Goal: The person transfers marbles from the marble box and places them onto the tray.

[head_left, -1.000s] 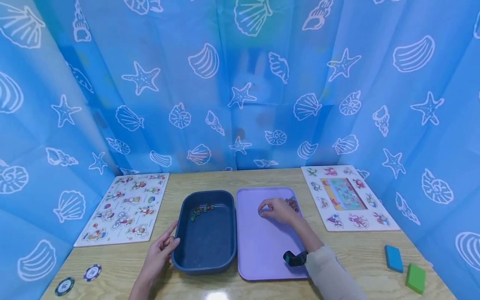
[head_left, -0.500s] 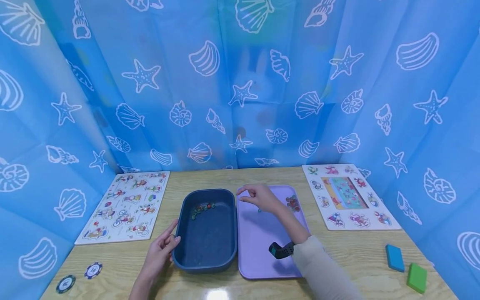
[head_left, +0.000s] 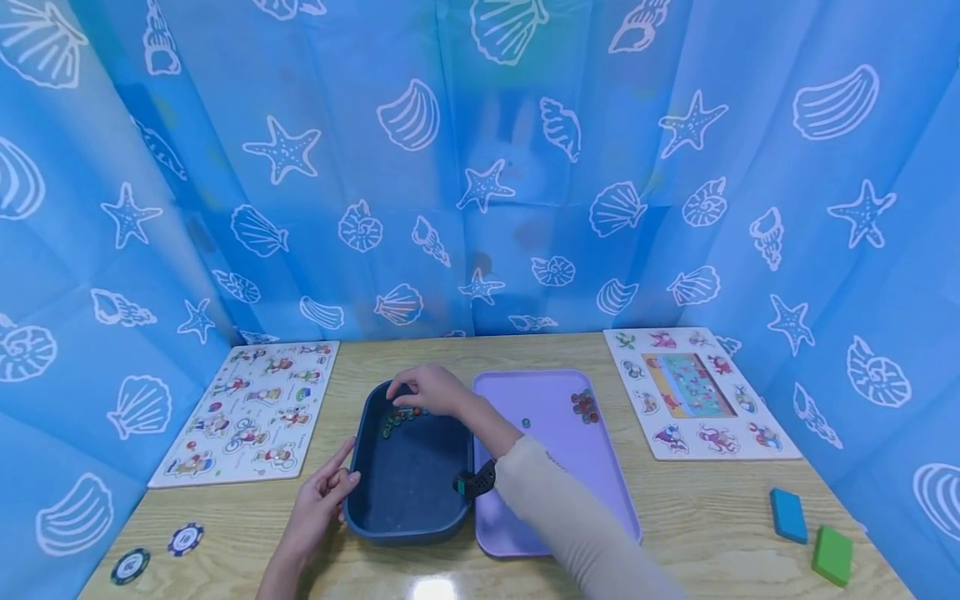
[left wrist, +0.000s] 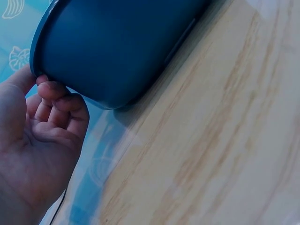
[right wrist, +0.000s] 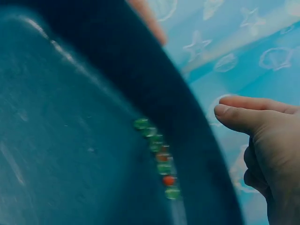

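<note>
Above the far end of the navy basin, the right hand hangs with thumb and forefinger tips close together, having crossed over from the lilac tray within the last second; whether they pinch a marble cannot be told. That move shifts the work to the basin, where a curved row of green and orange marbles lies, while a lone green marble rests on the tray, apart from the reddish marble cluster. On the basin's left rim, the left hand keeps its grip.
</note>
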`<state>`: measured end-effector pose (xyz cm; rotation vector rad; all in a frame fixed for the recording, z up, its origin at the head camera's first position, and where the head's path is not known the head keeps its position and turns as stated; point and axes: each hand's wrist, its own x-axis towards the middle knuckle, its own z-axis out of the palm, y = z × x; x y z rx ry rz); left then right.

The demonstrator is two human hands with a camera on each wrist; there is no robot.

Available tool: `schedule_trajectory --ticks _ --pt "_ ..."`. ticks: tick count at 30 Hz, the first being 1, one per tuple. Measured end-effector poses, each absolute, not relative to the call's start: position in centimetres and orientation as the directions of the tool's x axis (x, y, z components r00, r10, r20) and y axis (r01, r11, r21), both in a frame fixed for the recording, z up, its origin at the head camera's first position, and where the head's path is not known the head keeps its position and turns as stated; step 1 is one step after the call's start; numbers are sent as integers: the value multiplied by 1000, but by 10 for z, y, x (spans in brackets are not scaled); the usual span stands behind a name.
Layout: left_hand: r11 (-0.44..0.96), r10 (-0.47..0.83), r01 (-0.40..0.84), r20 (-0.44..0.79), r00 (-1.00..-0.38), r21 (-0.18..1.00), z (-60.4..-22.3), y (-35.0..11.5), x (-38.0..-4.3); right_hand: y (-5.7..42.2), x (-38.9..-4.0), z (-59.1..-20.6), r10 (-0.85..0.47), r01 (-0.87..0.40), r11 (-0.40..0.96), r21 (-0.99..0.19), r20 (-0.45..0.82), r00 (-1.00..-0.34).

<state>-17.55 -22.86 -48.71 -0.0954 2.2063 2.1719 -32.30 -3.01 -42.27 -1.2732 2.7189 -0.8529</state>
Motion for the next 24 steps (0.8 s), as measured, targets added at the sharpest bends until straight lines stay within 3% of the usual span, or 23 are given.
schedule_trajectory --ticks 9,24 --pt "-5 15 -48 -48 -999 999 -488 -230 -175 -48 -331 -454 -693 -666 635 -393 92 -715" --pt "-41 40 8 10 -999 999 -491 -231 -175 -55 -333 -464 -653 -629 729 -271 4 -758"
